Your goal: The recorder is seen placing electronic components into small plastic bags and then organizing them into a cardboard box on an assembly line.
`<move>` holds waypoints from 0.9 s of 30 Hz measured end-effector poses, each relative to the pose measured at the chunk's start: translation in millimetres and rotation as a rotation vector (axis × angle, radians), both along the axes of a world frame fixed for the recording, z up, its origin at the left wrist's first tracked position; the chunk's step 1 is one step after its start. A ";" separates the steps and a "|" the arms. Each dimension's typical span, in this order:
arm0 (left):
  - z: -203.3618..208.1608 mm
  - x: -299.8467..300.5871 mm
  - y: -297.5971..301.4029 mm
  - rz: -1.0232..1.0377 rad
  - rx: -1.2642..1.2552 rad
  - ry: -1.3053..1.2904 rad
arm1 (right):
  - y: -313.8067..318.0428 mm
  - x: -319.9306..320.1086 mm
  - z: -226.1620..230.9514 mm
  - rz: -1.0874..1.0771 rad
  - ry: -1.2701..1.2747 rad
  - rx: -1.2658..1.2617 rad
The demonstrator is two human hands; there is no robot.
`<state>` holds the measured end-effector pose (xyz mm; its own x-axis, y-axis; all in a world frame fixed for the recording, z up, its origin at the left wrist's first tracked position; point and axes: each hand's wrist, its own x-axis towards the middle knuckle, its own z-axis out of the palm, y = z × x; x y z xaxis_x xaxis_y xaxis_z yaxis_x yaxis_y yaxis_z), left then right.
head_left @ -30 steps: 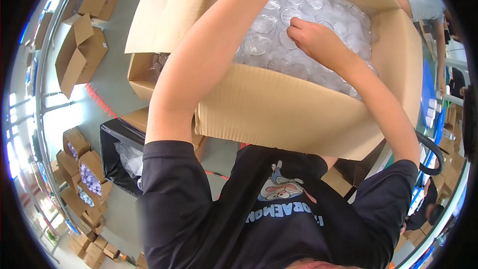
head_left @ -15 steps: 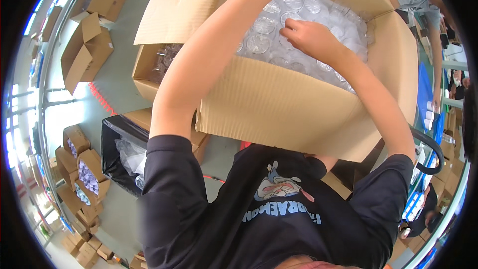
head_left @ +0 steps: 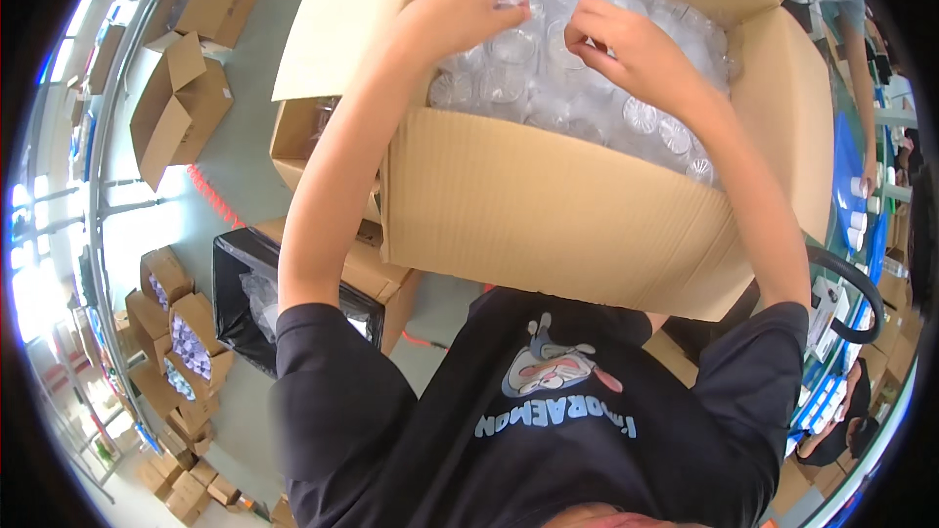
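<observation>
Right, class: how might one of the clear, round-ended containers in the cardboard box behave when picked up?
A clear container is probably light, as it looks like see-through plastic. Its shiny surface may feel slippery. With that round end, it could roll if laid sideways.

The grey-green floor (head_left: 249, 420) stretched from eight to eleven o'clock, catching a white glare (head_left: 135, 240) near nine. Bright windows (head_left: 39, 279) stood beyond a grey metal frame (head_left: 94, 147) there, and brown cartons (head_left: 201, 117) sat at ten o'clock.
</observation>
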<state>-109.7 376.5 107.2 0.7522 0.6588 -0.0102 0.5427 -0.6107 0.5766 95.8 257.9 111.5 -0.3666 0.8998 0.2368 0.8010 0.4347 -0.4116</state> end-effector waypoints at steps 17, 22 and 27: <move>-2.2 13.9 -11.5 -0.253 0.048 0.187 | 7.9 10.1 9.8 -0.190 0.685 -0.493; -16.8 12.9 -6.7 -0.323 0.056 0.039 | 9.3 23.8 -0.2 -0.236 0.560 -0.534; -3.2 16.9 -12.0 -0.283 -0.006 -0.023 | 8.8 35.6 -9.7 -0.340 0.421 -0.537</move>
<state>-92.8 364.5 104.0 0.9063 0.4227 0.0052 0.3382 -0.7324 0.5910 131.3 266.8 101.8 -0.0244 0.9781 -0.2066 0.5840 -0.1538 -0.7970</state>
